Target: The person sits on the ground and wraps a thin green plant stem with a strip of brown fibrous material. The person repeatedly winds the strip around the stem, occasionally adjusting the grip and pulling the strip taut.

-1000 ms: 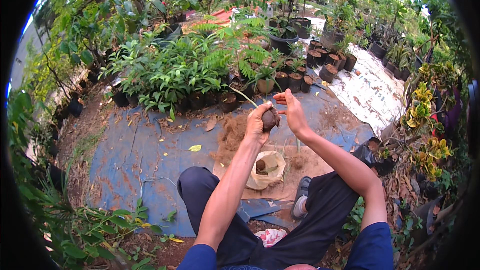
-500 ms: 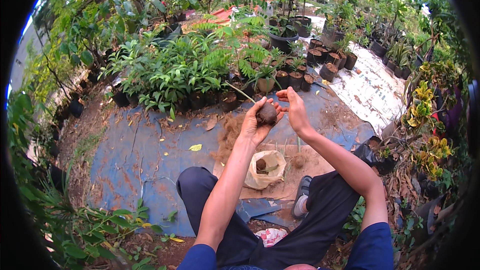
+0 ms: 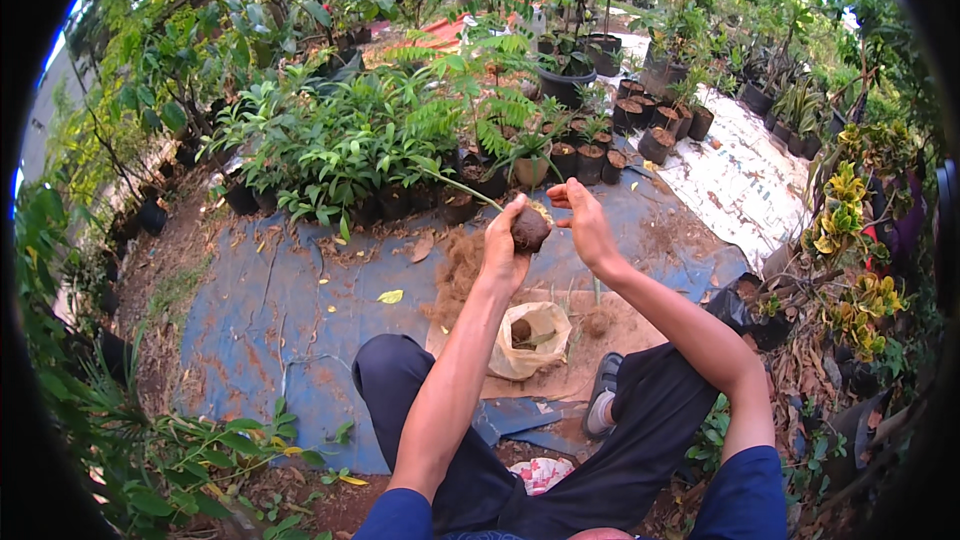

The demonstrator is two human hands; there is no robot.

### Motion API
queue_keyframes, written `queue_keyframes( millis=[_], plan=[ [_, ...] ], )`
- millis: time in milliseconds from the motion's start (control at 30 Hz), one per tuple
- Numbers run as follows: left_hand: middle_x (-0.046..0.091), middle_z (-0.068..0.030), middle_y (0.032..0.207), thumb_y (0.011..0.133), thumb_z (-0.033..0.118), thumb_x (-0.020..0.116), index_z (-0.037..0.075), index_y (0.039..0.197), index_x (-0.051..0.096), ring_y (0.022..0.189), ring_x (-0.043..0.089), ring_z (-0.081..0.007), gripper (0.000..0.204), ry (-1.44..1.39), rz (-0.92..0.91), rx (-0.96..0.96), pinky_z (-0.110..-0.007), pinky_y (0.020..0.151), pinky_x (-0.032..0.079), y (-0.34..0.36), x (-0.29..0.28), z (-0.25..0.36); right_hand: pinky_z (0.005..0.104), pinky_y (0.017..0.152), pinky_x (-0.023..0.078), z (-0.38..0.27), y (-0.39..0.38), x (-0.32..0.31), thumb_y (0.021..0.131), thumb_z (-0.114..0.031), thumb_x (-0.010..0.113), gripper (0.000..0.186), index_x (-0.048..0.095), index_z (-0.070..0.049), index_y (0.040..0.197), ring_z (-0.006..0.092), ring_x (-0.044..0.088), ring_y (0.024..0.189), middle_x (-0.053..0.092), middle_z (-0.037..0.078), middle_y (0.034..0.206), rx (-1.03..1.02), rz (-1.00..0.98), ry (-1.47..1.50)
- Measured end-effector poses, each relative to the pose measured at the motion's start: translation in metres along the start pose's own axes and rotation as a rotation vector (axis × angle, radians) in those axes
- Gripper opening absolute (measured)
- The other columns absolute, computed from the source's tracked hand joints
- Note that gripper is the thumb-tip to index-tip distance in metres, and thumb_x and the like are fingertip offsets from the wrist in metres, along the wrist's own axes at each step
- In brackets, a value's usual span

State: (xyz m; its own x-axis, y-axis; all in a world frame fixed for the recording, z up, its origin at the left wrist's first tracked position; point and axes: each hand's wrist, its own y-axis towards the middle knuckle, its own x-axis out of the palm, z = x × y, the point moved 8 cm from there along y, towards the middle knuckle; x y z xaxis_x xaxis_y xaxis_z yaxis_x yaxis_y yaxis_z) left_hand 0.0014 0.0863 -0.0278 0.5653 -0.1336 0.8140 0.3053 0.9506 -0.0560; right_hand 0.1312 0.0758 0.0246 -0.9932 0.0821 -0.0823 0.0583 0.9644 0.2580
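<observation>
My left hand (image 3: 503, 252) is closed around a dark brown soil ball (image 3: 532, 230), held up in front of me. A thin green stem (image 3: 458, 185) sticks out of the ball, slanting up and to the left. My right hand (image 3: 590, 228) hovers just right of the ball, fingers apart and slightly bent, with nothing in it. Below both hands an open pale bag (image 3: 548, 324) stands between my knees, and a brown lump (image 3: 521, 329) shows inside it.
A blue tarp (image 3: 270, 315) covers the ground, with a brown sheet (image 3: 640, 323) under the bag. Loose brown fibre (image 3: 460, 270) lies beside the sheet. Potted seedlings (image 3: 350, 140) and black pots (image 3: 657, 144) line the far side. Yellow-green shrubs (image 3: 850, 210) stand at the right.
The soil ball has turned in my left hand, and its stem now points farther left. My right hand has shifted slightly, its fingers still apart.
</observation>
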Motion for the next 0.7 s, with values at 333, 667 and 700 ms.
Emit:
queue_keyframes(
  millis=[333,667,700],
  plan=[
    [0.062,-0.0079,0.108,0.091,0.031,0.067,0.008,0.113,0.058,0.100,0.063,-0.0205,0.033,-0.210,-0.038,-0.035,-0.042,0.087,0.054,-0.009,0.019,-0.007,0.0341,0.085,0.046,0.005,0.004,-0.003,0.103,-0.049,0.036,0.051,0.058,-0.004,0.109,0.0184,0.058,0.102,0.061,0.008,0.107,0.013,0.035,0.016],
    [0.062,-0.0119,0.101,0.088,0.019,0.067,0.003,0.122,0.050,0.091,0.065,-0.0194,0.041,0.134,-0.073,0.206,-0.033,0.079,0.055,-0.005,0.018,0.008,0.0340,0.085,0.048,0.008,-0.005,0.008,0.103,-0.051,0.038,0.053,0.057,-0.003,0.112,0.0164,0.057,0.103,0.061,0.008,0.108,0.101,-0.031,0.073],
    [0.062,-0.0115,0.101,0.088,0.018,0.068,0.003,0.123,0.049,0.091,0.065,-0.0187,0.042,0.161,-0.081,0.246,-0.032,0.080,0.054,-0.006,0.018,0.011,0.0343,0.085,0.049,0.010,-0.007,0.012,0.102,-0.053,0.039,0.055,0.057,-0.002,0.113,0.0180,0.058,0.105,0.062,0.009,0.109,0.137,-0.053,0.085]
  ],
)
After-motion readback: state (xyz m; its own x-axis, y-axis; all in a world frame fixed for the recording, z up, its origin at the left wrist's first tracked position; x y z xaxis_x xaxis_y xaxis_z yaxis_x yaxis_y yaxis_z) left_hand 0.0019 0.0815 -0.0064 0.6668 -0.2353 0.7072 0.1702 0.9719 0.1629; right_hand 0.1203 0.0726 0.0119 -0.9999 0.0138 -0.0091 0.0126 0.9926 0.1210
